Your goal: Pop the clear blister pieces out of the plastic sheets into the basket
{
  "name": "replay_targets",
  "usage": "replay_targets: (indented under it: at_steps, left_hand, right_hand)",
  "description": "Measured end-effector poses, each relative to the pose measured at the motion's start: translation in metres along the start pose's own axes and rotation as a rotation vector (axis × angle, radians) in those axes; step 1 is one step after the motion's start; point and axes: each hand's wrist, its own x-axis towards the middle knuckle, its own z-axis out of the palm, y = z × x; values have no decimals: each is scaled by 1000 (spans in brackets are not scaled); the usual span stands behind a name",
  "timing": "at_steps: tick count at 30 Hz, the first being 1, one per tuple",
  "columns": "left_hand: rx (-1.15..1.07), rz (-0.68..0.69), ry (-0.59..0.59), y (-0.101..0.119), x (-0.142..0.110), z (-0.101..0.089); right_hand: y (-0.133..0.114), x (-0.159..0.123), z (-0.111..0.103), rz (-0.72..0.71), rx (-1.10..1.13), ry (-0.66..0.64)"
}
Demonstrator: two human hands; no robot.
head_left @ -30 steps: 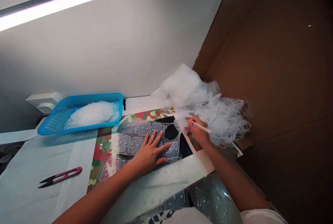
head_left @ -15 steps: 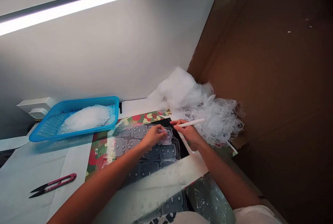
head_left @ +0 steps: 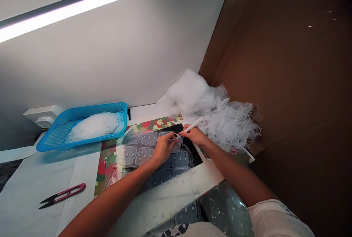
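Observation:
Between the fingers of my right hand (head_left: 195, 136) is a slim white pen-like tool (head_left: 194, 123), its tip pointing down and left. My left hand (head_left: 164, 148) pinches the edge of a clear, rounded-square piece (head_left: 176, 146) at the sheet's far right corner. Both hands' fingertips nearly meet there, and the tool's tip is at the piece. Beneath them lies a clear plastic sheet (head_left: 145, 155) with rows of rounded-square shapes bearing small white spots. Part of the sheet is hidden by a whitish translucent strip (head_left: 176, 189) and my left forearm.
A blue basket (head_left: 82, 144) holding thin white pieces stands at the back left. Thread snips (head_left: 63, 195) with pink handles lie on the left. A heap of white mesh scraps (head_left: 233, 127) fills the back right, against a tall cardboard panel (head_left: 288, 83).
My right hand has drawn closer to my left fingertips, and the white tool has tilted steeper with its tip at the clear piece. The whole view has shifted slightly.

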Motion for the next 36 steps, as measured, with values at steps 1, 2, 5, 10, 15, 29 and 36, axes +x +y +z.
replay_targets:
  at_steps: [1,2,5,10,15,29,36]
  left_hand:
    - [-13,10,12,1,-3,-2]
    - [-30,18,22,2,-6,-5]
    - [-97,19,54,3,-14,-16]
    - [-234,-54,70,-5,-22,-37]
    - [-489,-212,-17,-10,-28,-47]
    - [781,214,-117,-20,-70,-60]
    - [1008,235,-210,-23,-76,-54]
  right_hand:
    - [2,2,-1,-10,-76,41]
    - [5,4,-3,-13,-128,72]
    - [11,8,-11,4,-163,112]
    - [12,5,-24,37,-26,140]
    - [-6,-9,-13,-198,61,242]
    - [-13,-26,45,-395,-144,-185]
    - [-14,-21,52,-446,-237,-183]
